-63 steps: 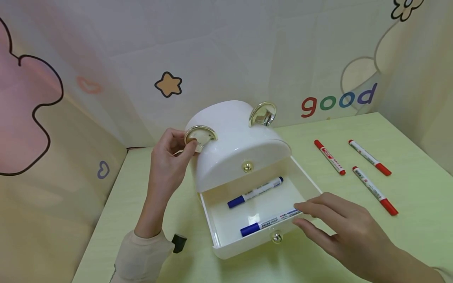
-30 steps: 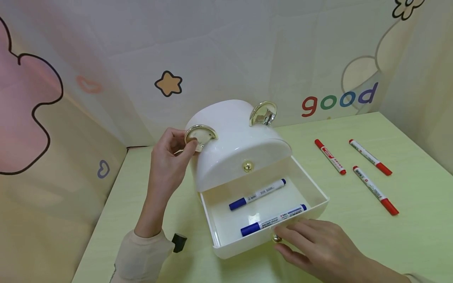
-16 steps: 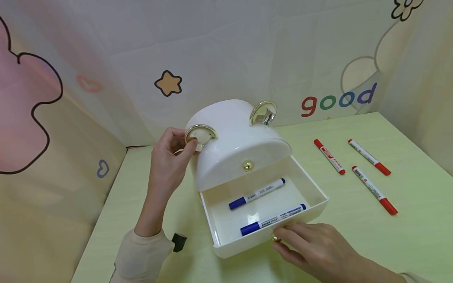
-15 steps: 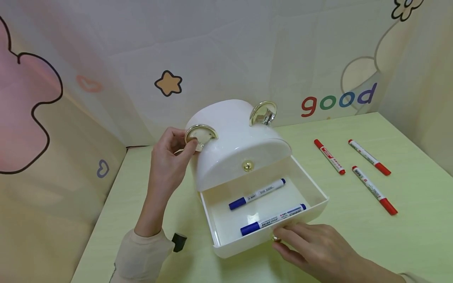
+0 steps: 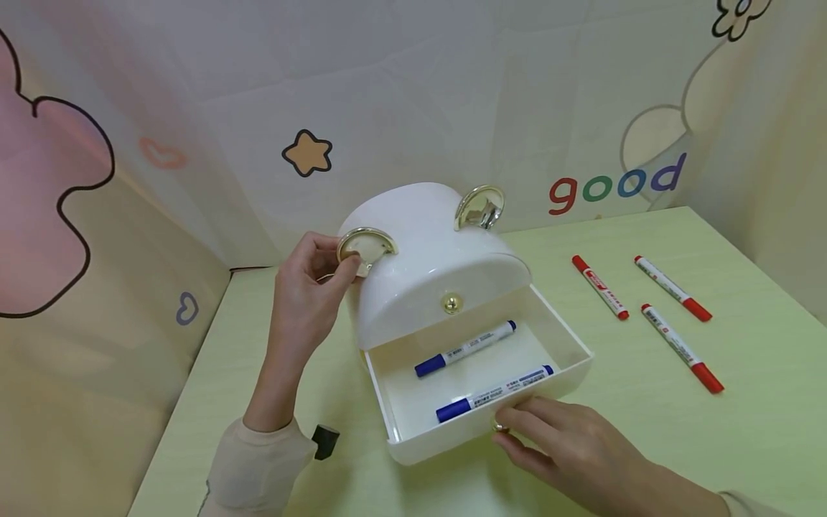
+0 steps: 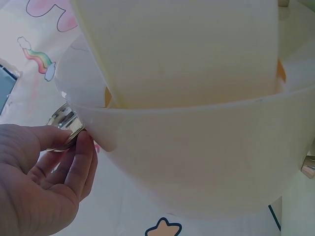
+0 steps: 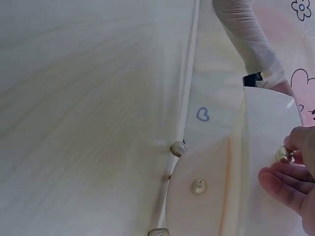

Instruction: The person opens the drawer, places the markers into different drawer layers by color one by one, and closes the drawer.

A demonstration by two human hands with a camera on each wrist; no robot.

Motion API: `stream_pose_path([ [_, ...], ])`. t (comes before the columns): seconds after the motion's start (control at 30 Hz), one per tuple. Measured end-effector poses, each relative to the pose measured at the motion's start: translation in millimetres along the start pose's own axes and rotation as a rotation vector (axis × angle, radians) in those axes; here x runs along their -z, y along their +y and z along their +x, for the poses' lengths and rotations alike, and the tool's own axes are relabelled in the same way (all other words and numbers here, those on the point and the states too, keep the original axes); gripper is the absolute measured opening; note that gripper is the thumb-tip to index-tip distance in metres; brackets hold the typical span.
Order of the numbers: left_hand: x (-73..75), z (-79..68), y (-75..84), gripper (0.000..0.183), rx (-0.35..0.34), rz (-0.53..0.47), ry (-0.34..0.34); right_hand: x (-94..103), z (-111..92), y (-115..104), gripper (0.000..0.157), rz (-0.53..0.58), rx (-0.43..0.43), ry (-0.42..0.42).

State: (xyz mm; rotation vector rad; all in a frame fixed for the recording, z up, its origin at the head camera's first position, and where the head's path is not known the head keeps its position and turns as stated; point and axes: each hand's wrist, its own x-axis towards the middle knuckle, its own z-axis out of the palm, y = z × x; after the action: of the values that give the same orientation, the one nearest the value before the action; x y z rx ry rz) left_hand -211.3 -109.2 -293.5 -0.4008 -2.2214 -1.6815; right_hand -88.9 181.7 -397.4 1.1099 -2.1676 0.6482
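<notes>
A white storage box [image 5: 426, 237] with two gold ear-shaped pieces stands on the table, its lower drawer [image 5: 562, 370] pulled out. My left hand [image 5: 304, 294] pinches the left gold ear [image 5: 373, 248] between thumb and fingers; the left wrist view shows the same pinch on the ear [image 6: 66, 123]. At the drawer front, my right hand [image 5: 575, 445] pinches the gold knob [image 5: 498, 426], seen also as a round knob [image 7: 284, 154] between thumb and fingers in the right wrist view. Inside the drawer lie two blue-capped markers, one farther back [image 5: 474, 345] and one along the front wall [image 5: 497, 393].
Three red-capped markers lie on the pale green table [image 5: 646, 431] to the right: one with a red label [image 5: 601, 289], one behind [image 5: 672, 289], one nearer [image 5: 681, 348]. The upper compartment has its own gold knob [image 5: 452, 304]. A printed cloth [image 5: 413, 108] hangs behind.
My right hand went from the drawer's right corner to its knob and took hold. The drawer has since slid slightly inward, its markers shifting with it. My left hand stays on the ear.
</notes>
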Motion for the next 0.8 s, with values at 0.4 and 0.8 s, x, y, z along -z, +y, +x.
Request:
stream_pose_path([
  [0.4, 0.9, 0.9, -1.4, 0.018, -0.009, -0.015, -0.011, -7.8, 10.8, 6.0, 0.034, -0.002, -0.024, 0.045],
  [0.8, 2.2, -0.3, -0.3, 0.019, -0.011, -0.006, -0.023, -15.9, 21.3, 16.2, 0.032, 0.064, -0.087, 0.060],
])
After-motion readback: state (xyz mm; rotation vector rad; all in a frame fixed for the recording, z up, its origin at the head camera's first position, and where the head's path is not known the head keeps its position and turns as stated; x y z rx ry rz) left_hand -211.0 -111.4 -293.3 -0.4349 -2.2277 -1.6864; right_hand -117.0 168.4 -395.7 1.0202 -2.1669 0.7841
